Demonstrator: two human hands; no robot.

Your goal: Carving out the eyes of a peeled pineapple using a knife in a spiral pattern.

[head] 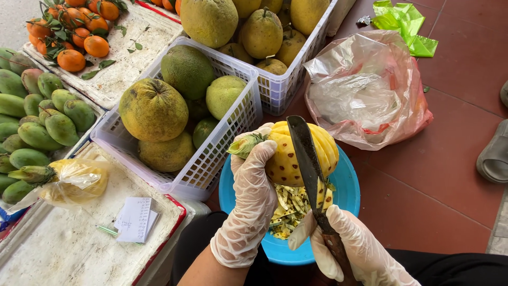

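I watched a gloved left hand (253,185) closed around the stem end of a peeled yellow pineapple (302,153), tilting it above a blue bowl (346,193) of trimmings. The gloved right hand (360,254) had its grip wrapped tight on the handle of a long dark knife (307,159), the blade lying across the pineapple's flesh. I judged the eyes were being cut out; the next cut seemed to need the fruit turned slightly. A white basket (233,124) of pomelos stood just left of the pineapple.
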